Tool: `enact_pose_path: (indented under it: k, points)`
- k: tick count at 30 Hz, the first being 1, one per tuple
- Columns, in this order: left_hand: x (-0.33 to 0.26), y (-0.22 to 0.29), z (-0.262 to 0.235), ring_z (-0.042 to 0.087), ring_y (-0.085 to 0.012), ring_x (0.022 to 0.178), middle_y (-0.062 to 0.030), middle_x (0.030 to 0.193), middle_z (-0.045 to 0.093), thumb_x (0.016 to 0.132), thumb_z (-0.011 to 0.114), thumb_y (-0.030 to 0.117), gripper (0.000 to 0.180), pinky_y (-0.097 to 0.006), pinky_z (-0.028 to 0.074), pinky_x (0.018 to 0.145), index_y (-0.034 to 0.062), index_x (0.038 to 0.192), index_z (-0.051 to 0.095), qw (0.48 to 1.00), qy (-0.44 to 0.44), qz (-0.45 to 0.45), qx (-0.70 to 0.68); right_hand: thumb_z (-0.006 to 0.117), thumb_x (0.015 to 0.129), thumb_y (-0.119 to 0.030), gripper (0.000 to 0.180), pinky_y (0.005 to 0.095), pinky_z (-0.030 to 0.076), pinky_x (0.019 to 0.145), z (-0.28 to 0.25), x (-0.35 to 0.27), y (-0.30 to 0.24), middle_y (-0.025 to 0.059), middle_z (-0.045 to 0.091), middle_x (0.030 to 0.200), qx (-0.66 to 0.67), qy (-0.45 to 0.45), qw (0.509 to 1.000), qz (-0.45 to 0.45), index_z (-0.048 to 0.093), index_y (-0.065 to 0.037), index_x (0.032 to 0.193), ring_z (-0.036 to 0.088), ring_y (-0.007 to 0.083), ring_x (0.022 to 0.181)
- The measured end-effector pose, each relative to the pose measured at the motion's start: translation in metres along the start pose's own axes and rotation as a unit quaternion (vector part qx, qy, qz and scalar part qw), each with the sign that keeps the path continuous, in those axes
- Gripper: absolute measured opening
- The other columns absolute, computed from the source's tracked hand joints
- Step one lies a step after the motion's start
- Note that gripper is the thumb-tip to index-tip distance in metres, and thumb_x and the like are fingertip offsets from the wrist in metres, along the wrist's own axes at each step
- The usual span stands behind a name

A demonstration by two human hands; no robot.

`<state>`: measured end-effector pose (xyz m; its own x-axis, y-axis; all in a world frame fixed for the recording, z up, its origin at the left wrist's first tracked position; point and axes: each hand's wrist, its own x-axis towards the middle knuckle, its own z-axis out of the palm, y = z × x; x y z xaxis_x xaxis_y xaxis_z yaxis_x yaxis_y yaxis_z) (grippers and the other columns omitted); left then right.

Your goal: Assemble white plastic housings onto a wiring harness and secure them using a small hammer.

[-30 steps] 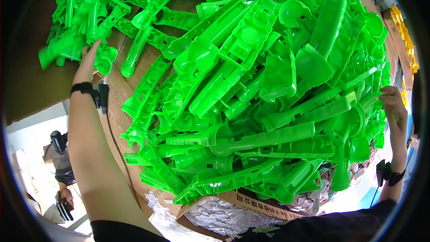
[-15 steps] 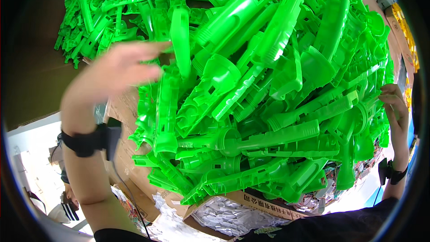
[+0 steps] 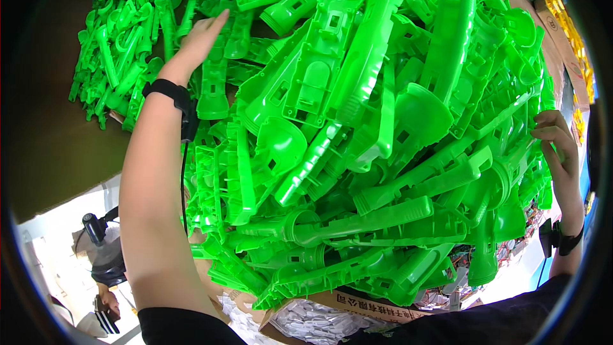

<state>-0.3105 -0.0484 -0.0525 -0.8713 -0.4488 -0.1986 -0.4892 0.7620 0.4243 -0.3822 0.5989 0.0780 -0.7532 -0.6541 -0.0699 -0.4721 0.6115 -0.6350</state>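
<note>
Pretty packed workspace: a brown cardboard sheet (image 3: 64, 169) on the left, a strip of yellow parts (image 3: 569, 32) over at the far right, and a bit of another person (image 3: 111, 303) showing at the near left where it's really bright. The middle is basically one huge heap of green plastic parts (image 3: 370, 45), mostly long hollow half-shells with flared ends, stacked every which way. A second bunch of smaller-looking green pieces (image 3: 121, 45) sits at the far left.

The person's hands are well apart. The left hand (image 3: 200, 41) is at the far left side of the heap, fingers stretched in among the shells; can't tell if it's gripping one. The right hand (image 3: 558, 140) is at the heap's right edge, fingers bent, and whether they're pinching anything is hard to say too. Both wrists have black bands (image 3: 167, 91), with a dark cord (image 3: 184, 191) running down by the left forearm. Near side, there's a cardboard box (image 3: 383, 303) full of white bits (image 3: 313, 319).
</note>
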Motion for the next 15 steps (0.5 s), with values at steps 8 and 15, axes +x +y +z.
enact_pose_path:
  k: [8, 15]
  points:
    - [-0.066, 0.046, 0.024, 0.059, -0.0248, 0.112, -0.0122, 0.124, 0.061, 0.097, 0.046, 0.014, 0.038, -0.035, 0.046, 0.093, 0.0117, 0.134, 0.052, 0.960, -0.127, 0.221, -0.113, 0.048, 0.079, 0.012, 0.025, 0.0330, 0.040, 0.094, -0.009, 0.051, -0.035, 0.0126, 0.056, 0.110, -0.027, -0.026, 0.995, -0.088, 0.061, 0.001, 0.097, 0.053, 0.0242, 0.109]
    - [-0.117, 0.148, 0.032, 0.059, -0.0330, 0.103, -0.0204, 0.113, 0.062, 0.097, 0.049, 0.035, 0.042, -0.040, 0.045, 0.090, 0.0013, 0.121, 0.056, 0.952, -0.126, 0.194, -0.202, 0.051, 0.093, -0.013, 0.024, 0.0435, 0.046, 0.089, -0.016, 0.204, -0.130, 0.0116, 0.061, 0.118, -0.056, 0.005, 0.998, -0.014, 0.065, -0.002, 0.110, 0.060, 0.0237, 0.097]
